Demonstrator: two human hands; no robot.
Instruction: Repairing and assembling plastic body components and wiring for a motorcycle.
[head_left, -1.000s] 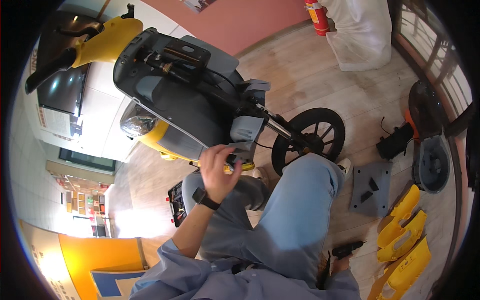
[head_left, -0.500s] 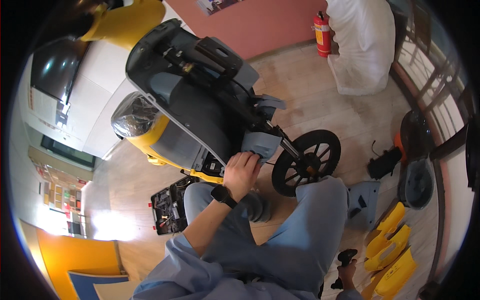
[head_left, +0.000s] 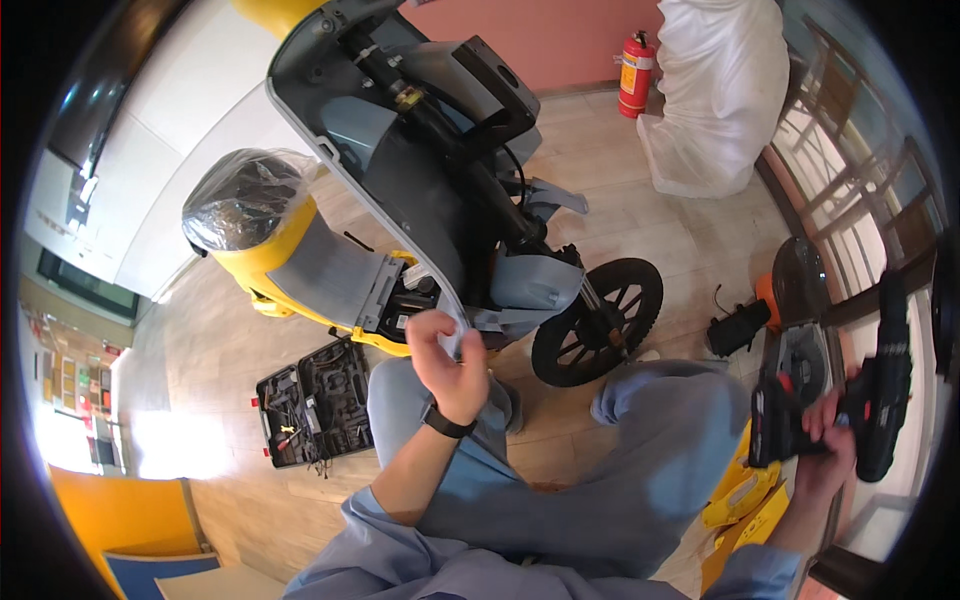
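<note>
Wood floor (head_left: 605, 190) lay under the scooter (head_left: 335, 270) | left hand (head_left: 450, 370) curled by its gray front panel (head_left: 415, 195), grip couldn't be told | right hand (head_left: 828, 452) gripped the black drill (head_left: 885, 395), far right | steady drill, soft touch seemed best

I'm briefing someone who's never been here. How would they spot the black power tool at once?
Find the yellow-and-grey scooter, then look right past its spoked front wheel to the picture's right side. There, the right hand grips the black power tool. Unlike the yellow panels just below it in the picture, it is black and held in a hand.
</note>
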